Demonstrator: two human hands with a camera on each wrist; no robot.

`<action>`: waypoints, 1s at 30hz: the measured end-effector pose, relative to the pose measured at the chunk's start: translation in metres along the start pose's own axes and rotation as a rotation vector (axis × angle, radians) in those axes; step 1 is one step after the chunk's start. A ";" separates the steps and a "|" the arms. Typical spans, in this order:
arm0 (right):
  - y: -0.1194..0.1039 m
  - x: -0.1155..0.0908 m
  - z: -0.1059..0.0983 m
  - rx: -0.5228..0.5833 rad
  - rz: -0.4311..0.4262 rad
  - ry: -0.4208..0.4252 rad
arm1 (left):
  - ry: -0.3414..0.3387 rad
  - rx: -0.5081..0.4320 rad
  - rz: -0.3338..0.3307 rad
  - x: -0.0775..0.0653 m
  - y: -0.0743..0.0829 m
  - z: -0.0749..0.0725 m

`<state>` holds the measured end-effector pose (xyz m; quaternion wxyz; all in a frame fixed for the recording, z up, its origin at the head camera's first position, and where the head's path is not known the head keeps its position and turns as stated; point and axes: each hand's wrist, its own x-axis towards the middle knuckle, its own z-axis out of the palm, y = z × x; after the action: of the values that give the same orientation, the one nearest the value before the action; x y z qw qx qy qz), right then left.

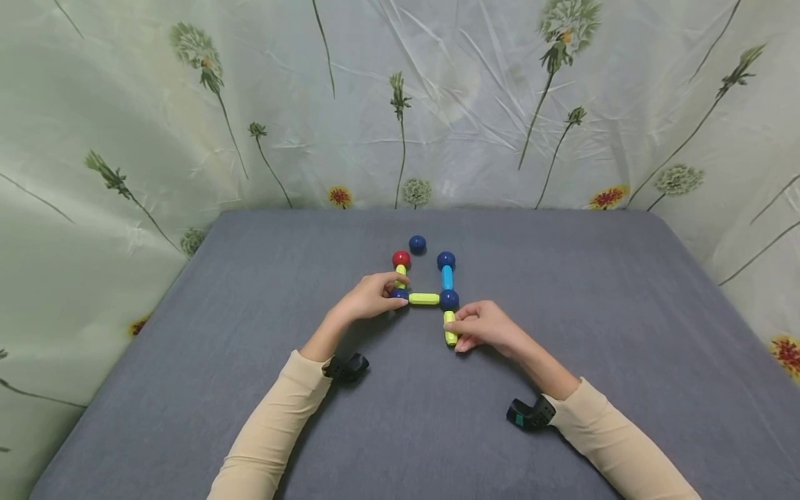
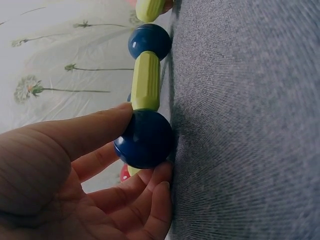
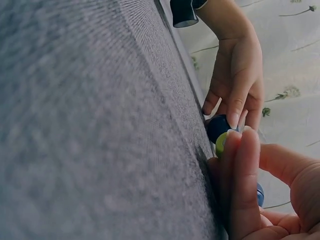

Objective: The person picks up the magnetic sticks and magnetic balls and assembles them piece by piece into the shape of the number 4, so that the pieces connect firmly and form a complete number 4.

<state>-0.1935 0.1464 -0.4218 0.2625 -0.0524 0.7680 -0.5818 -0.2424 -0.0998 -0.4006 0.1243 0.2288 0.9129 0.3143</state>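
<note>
On the grey surface lies a figure of toy balls and rods. My left hand (image 1: 373,296) holds its near-left blue ball (image 2: 145,140) between thumb and fingers. From that ball a yellow-green rod (image 1: 424,298) runs right to another blue ball (image 1: 448,299). A second yellow-green rod (image 1: 401,271), partly behind the left fingers, leads back to a red ball (image 1: 401,259). Behind the right-hand blue ball, a light-blue rod (image 1: 446,278) joins a further blue ball (image 1: 446,260). My right hand (image 1: 489,326) pinches another yellow-green rod (image 1: 451,328), its far end close against the right-hand ball; contact is unclear.
A loose blue ball (image 1: 417,244) lies behind the figure, between its two arms. The grey-covered table (image 1: 281,257) ends at the back against a hanging flowered curtain (image 1: 462,139). A black band with a camera sits on each wrist.
</note>
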 end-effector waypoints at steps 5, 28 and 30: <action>-0.001 0.002 0.001 -0.017 0.012 0.044 | -0.001 -0.001 -0.002 0.000 0.001 0.000; -0.003 0.007 0.000 -0.007 0.065 0.088 | -0.006 0.011 -0.020 0.001 0.002 -0.001; -0.003 0.007 0.000 -0.003 0.063 0.088 | -0.007 0.012 -0.017 0.001 0.002 -0.001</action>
<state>-0.2000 0.1431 -0.4218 0.2467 -0.0031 0.7810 -0.5737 -0.2427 -0.0983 -0.3987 0.1289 0.2230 0.9162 0.3070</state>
